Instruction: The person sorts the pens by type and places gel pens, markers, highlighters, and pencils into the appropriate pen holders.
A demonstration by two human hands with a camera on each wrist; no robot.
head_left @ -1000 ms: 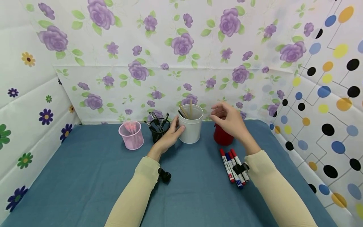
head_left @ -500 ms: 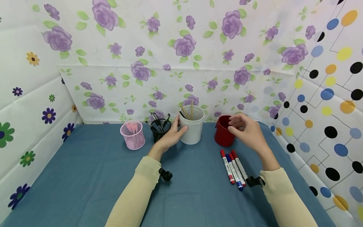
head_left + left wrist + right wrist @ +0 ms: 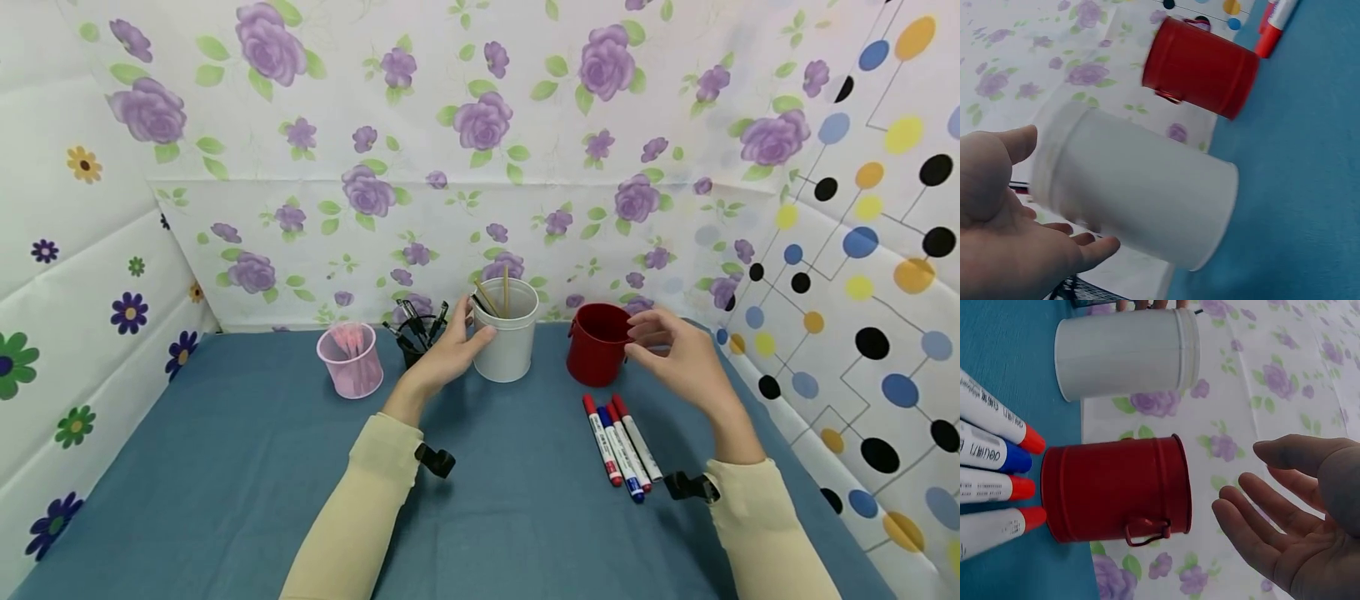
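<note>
My left hand [image 3: 450, 350] is at the left side of a white bucket [image 3: 504, 346], thumb toward its front and fingers behind its left edge. In the left wrist view those fingers are spread loosely near the bucket's rim. Two thin wooden sticks [image 3: 506, 292] and a dark one stand in the white bucket. Fingers loosely bent and holding nothing, my right hand [image 3: 678, 354] hovers at the right rim of a red bucket [image 3: 592, 354] with small side handles. In the right wrist view a gap shows between the fingertips and that rim.
Several whiteboard markers [image 3: 618, 446] with red and blue caps lie side by side before the red bucket. Left of the white bucket are a black mesh holder [image 3: 411, 357] with black pens and a pink cup [image 3: 352, 375] with pink sticks. Patterned sheets [image 3: 420, 125] surround the blue cloth [image 3: 247, 467].
My right hand has moved right and down, from in front of the red bucket to its right side, uncovering it. The left hand stays at the white bucket.
</note>
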